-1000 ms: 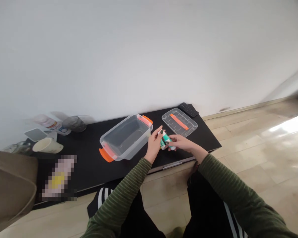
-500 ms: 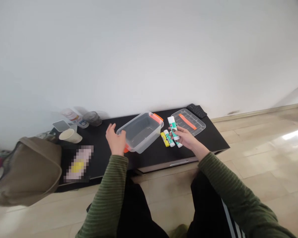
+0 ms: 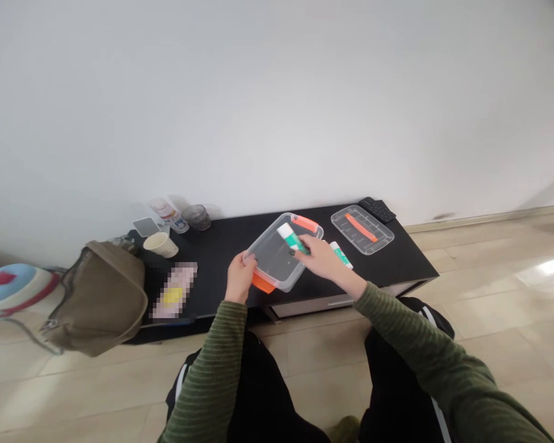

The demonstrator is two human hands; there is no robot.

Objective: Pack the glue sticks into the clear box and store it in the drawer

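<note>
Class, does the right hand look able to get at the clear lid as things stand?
Likely yes: nothing covers the lid, though the right hand holds a green-and-white stick.

Left hand (image 3: 240, 277), earlier at glue sticks, now gripping rim of clear container (image 3: 270, 255) beside orange latch (image 3: 263, 282). Container tilting, opening turning toward person. Right hand (image 3: 322, 258) bringing green-and-white glue stick (image 3: 292, 236) from beside container to over opening.

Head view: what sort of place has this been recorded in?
Indoors, probably a room in a home, though a small office is possible: a low black cabinet against a plain wall, with an everyday cup on top.
</note>
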